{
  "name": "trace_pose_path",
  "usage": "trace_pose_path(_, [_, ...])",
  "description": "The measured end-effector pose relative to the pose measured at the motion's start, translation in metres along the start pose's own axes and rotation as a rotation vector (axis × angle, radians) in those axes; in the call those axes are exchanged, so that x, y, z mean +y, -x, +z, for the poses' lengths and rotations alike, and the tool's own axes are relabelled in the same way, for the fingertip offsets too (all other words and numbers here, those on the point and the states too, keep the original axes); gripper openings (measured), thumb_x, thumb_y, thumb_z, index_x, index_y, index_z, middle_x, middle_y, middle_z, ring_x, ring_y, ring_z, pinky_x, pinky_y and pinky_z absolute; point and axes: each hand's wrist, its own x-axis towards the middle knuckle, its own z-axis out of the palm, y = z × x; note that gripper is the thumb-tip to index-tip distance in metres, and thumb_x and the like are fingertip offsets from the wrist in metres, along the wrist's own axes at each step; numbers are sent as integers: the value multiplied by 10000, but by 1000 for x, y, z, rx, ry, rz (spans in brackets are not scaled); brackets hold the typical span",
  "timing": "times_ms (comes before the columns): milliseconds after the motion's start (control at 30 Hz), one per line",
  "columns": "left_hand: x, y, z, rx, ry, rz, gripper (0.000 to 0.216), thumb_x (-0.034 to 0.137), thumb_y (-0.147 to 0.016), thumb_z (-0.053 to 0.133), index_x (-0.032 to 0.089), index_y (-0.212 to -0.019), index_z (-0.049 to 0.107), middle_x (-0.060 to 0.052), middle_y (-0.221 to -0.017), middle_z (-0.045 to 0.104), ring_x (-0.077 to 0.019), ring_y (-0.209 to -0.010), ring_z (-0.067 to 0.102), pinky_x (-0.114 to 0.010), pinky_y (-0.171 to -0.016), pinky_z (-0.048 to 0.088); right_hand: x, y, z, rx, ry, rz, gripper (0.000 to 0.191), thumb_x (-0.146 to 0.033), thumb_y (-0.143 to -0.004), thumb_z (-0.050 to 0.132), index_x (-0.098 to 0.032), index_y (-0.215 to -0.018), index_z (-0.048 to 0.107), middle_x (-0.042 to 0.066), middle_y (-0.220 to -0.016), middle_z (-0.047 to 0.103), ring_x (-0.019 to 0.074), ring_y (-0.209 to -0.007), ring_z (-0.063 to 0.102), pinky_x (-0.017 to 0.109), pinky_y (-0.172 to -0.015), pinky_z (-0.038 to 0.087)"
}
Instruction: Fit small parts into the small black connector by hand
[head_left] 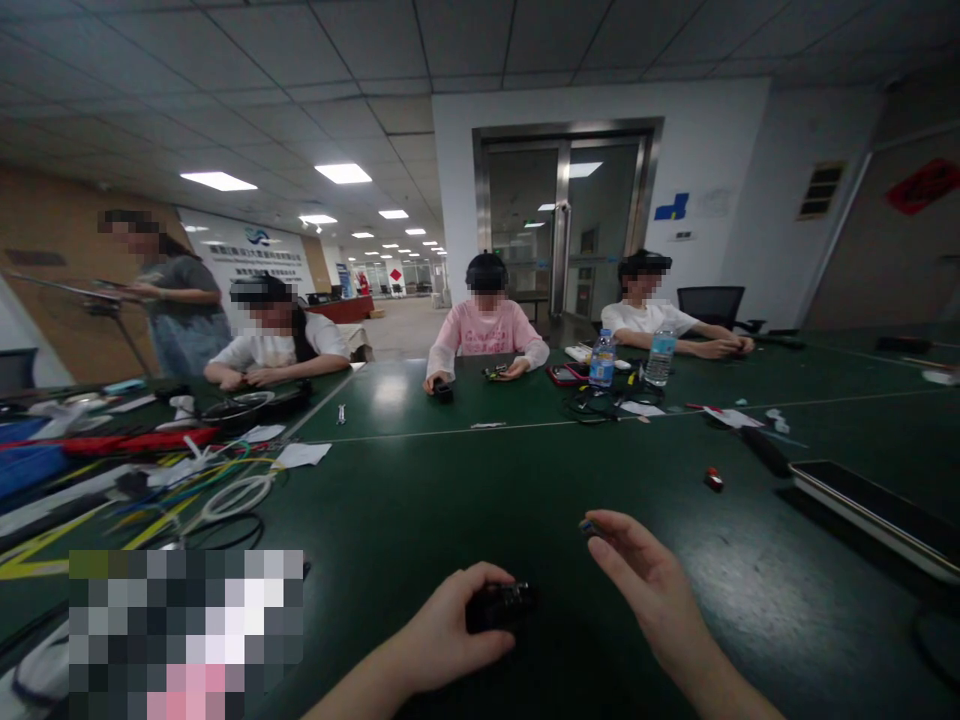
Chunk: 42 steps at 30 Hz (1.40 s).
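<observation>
Head view: the left hand is closed around a small black device, holding it on the green table close to the person's body. Just to its right, the right hand hovers above the table with its fingers loosely curled. The fingertips pinch a tiny part, too small to identify. A small red object lies farther right, and loose cables are spread well off to the left. Two water bottles stand near seated people across the table.
</observation>
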Motion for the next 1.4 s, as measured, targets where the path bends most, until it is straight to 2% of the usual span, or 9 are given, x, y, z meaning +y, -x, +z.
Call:
trace_pose_path(467, [5, 1, -1, -17, 36, -9, 444, 228, -731, 657, 236, -1153, 522, -39, -1096, 572, -223, -989, 548, -337, -855, 433, -5, 1, 3, -5, -44, 20, 337, -423, -700, 704, -236, -977, 662, 48, -931, 684, 226, -891, 633, 349, -803, 527])
trace_pose_path(600, [5, 0, -1, 3, 44, 22, 437, 222, -726, 667, 227, -1142, 534, -39, -1089, 579, -221, -986, 547, -342, -860, 431, -5, 3, 8, -102, 11, 21, 301, -404, -717, 685, -225, -958, 670, 57, -924, 685, 234, -887, 628, 384, -822, 512])
trace_pose_path(800, [6, 0, -1, 12, 24, 22, 451, 223, -714, 682, 217, -1144, 547, -48, -1090, 590, -229, -1007, 544, -341, -873, 435, -10, 14, 23, -301, 148, -94, 174, -285, -772, 630, -237, -932, 679, 54, -975, 648, 229, -960, 598, 384, -888, 472])
trace_pose_path(900, [6, -2, 0, 22, 39, 53, 415, 203, -711, 674, 193, -1111, 568, -42, -1044, 608, -214, -966, 564, -321, -855, 450, -10, 20, 33, -470, 272, -101, 218, -190, -749, 642, -282, -940, 689, 41, -1070, 620, 237, -1038, 566, 401, -933, 438])
trace_pose_path(967, [5, -3, 1, 25, 65, 71, 403, 197, -713, 665, 183, -1105, 570, -38, -1027, 616, -203, -941, 573, -307, -837, 460, -11, 22, 38, -526, 367, -86, 263, -143, -730, 642, -308, -929, 695, 32, -1090, 613, 248, -1046, 558, 419, -924, 434])
trace_pose_path(1067, [5, -4, 0, 27, 86, 80, 409, 200, -707, 666, 168, -1103, 569, -38, -1017, 616, -195, -925, 578, -295, -823, 466, -12, 22, 40, -533, 382, -96, 262, -146, -756, 615, -302, -954, 687, 33, -1076, 624, 245, -1040, 562, 416, -928, 427])
trace_pose_path(1233, [4, -4, -1, 9, 55, 77, 416, 217, -701, 680, 163, -1100, 572, -35, -988, 618, -192, -893, 584, -290, -798, 471, -7, 20, 37, -495, 264, -71, 231, -155, -778, 591, -275, -957, 674, 31, -1035, 624, 223, -1005, 583, 375, -910, 446])
trace_pose_path(1400, [4, -3, -2, -4, 59, 94, 422, 227, -717, 682, 175, -1119, 565, -34, -1023, 618, -191, -910, 587, -294, -813, 471, 0, 20, 40, -527, 311, -48, 248, -167, -752, 631, -307, -949, 689, 25, -1084, 615, 238, -1043, 566, 403, -930, 430])
